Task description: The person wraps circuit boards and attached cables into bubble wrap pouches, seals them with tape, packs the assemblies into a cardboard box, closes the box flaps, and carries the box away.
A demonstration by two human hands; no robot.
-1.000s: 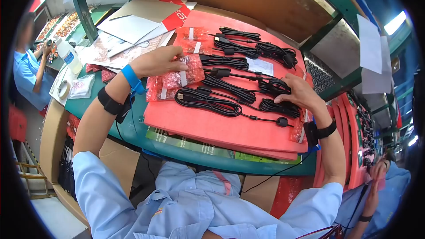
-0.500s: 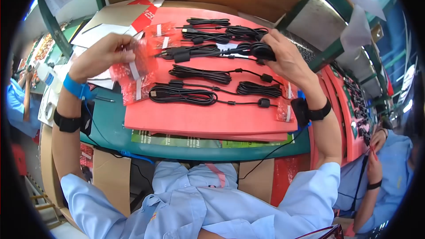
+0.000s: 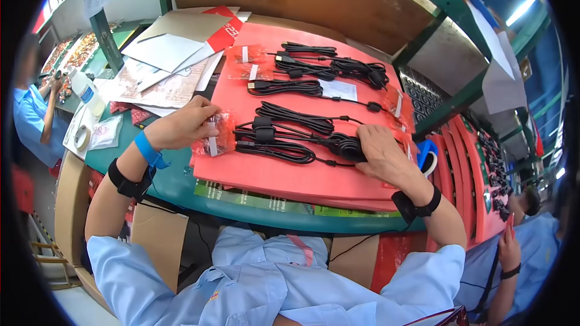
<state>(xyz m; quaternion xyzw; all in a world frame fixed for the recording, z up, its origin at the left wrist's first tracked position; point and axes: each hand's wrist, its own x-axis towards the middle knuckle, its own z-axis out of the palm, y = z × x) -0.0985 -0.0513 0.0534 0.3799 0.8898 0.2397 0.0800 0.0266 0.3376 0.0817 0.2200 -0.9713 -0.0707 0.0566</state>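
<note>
My left hand point(image 3: 190, 124) pinches the top of a red bubble-wrap pouch point(image 3: 219, 135) with a white label, at the left edge of the pink foam sheets point(image 3: 272, 176). A bundled black cable point(image 3: 275, 131) runs from this pouch to the right. My right hand point(image 3: 380, 151) is closed on the coiled right end of that cable point(image 3: 343, 145), above the front of the foam. Several other black cable bundles point(image 3: 287, 87) lie in rows behind and beside it. Two red pouches point(image 3: 249, 70) lie at the back left, more point(image 3: 399, 105) at the right.
Papers and cardboard point(image 3: 166, 48) lie at the back left, near a white bottle point(image 3: 87, 92), a tape roll point(image 3: 82, 138) and a clear bag point(image 3: 106, 133). A green post point(image 3: 444, 102) stands at the right. Co-workers point(image 3: 37, 118) are at the far left and lower right.
Both hands have moved toward the front of the foam with the pouch and cable, which now lie among the front rows. The view has also shifted.
</note>
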